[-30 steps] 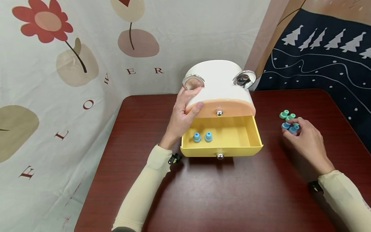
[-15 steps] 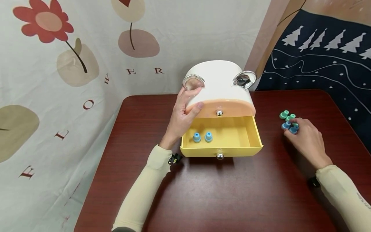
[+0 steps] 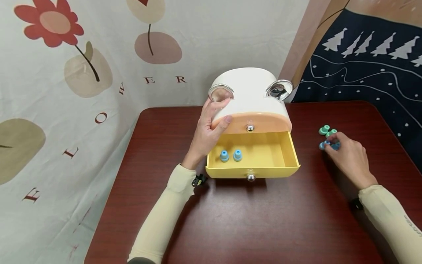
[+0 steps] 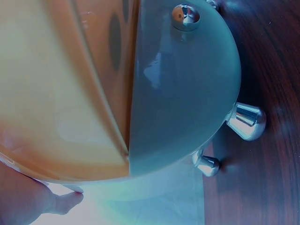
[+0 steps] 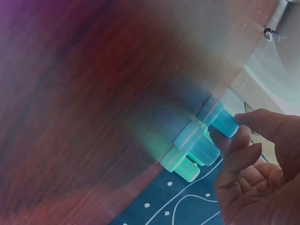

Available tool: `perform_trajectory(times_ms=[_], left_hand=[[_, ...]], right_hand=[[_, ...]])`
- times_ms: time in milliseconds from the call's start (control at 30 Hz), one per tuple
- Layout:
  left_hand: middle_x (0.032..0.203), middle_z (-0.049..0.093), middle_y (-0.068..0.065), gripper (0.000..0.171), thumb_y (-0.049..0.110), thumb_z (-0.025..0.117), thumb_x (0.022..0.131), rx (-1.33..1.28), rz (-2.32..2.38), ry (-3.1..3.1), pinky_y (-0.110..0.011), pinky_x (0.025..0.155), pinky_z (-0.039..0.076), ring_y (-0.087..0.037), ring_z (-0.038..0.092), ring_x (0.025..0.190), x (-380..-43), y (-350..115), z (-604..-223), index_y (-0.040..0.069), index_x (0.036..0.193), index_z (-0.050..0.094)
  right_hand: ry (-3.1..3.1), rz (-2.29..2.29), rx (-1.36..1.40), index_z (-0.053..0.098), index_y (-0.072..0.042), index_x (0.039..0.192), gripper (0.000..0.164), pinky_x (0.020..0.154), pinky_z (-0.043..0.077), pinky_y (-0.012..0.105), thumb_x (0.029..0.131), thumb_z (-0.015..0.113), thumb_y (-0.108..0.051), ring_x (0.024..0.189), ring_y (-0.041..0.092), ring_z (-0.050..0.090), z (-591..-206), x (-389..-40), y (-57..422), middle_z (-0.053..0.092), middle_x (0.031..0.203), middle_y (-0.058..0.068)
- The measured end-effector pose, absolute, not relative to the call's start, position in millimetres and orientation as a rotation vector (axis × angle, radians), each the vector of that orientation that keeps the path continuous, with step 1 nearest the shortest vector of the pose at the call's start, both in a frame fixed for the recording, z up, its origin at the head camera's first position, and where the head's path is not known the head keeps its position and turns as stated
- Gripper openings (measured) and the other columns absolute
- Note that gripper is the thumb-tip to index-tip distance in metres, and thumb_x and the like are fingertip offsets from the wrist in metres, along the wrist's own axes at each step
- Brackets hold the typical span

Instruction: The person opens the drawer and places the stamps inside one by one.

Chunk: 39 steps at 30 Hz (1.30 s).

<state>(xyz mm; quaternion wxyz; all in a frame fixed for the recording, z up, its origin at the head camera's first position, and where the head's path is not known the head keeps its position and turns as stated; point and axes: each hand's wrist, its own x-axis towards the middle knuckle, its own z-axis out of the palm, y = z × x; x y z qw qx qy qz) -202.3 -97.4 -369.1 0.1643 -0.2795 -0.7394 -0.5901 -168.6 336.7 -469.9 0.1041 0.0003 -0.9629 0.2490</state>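
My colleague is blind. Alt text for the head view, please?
A person's right hand pinches a small blue piece near green pieces on a dark table; the left hand holds a white cabinet whose open yellow drawer contains two blue pieces.

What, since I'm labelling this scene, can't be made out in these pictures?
Head view: part of one blue piece, covered by the right hand.
Head view: the space behind the peach front, which is closed.
Head view: the lettering on the right sleeve, too small to read.
Left wrist view: most of the left hand, beyond the left edge or behind the cabinet.
Right wrist view: the count of green pieces, partly hidden by blue pieces.
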Motion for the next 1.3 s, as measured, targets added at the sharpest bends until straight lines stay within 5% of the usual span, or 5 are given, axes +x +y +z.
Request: perform_trajectory(times_ms=[467, 933, 1300], left_hand=[[0.149, 0.057, -0.025, 0.044, -0.003, 0.068, 0.101, -0.816, -1.679, -2.096, -0.048, 0.114, 0.038, -0.029, 0.041, 0.144, -203, -97, -368, -0.006, 0.144, 0.062], [0.154, 0.06, -0.015, 0.048, 0.002, 0.071, 0.1, -0.82, -1.675, -2.073, -0.048, 0.125, 0.025, -0.03, 0.027, 0.159, -227, -99, -401, 0.001, 0.147, 0.063], [0.155, 0.06, -0.002, 0.05, 0.038, 0.07, 0.107, -0.819, -1.633, -2.1, -0.048, 0.124, 0.03, -0.019, 0.03, 0.157, -230, -102, -405, 0.013, 0.15, 0.065]], right_hand=[[-2.837, 0.719, 0.075, 0.075, -0.007, 0.104, 0.014, 0.055, 0.042, 0.041, 0.097, 0.083, -0.017, 0.067, 0.028, 0.058, -468, -163, 330, 0.074, 0.083, 0.013], [-2.724, 0.816, 0.111, 0.08, -0.015, 0.107, 0.017, 0.054, 0.039, 0.027, 0.093, 0.088, -0.021, 0.064, 0.008, 0.054, -455, -139, 310, 0.073, 0.077, 0.003], [-2.56, 0.939, 0.112, 0.082, -0.016, 0.105, 0.018, 0.056, 0.037, 0.018, 0.09, 0.093, -0.018, 0.065, 0.001, 0.05, -429, -129, 284, 0.066, 0.071, 0.0]])
